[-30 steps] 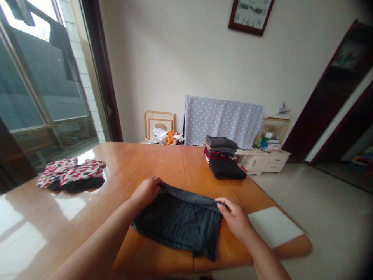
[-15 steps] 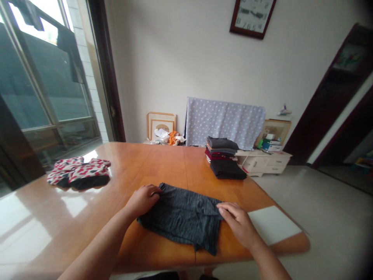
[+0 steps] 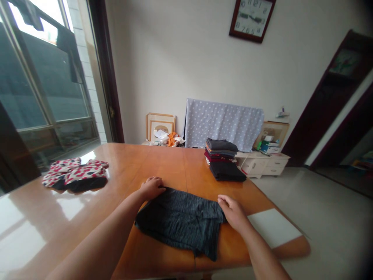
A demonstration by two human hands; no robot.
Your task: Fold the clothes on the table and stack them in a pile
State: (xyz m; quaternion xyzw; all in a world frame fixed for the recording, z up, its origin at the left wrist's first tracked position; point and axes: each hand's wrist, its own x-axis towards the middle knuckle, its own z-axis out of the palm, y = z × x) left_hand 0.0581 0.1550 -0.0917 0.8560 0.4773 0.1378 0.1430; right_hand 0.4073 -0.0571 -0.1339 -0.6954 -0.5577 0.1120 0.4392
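I am bracketing the heathered dark-grey garment [image 3: 180, 221] lengthwise, left hand [image 3: 152, 189] and right hand [image 3: 233, 212] at its far corners, fingers [image 3: 226, 199] curled, grip unclear.

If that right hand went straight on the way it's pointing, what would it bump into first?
The right hand may brush the dark cloth beside it; beyond, the way looks free across the tabletop, passing left of the folded stack. Its height is hard to judge.

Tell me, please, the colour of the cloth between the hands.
The cloth is dark blue-grey with fine streaks, seen in the head view.
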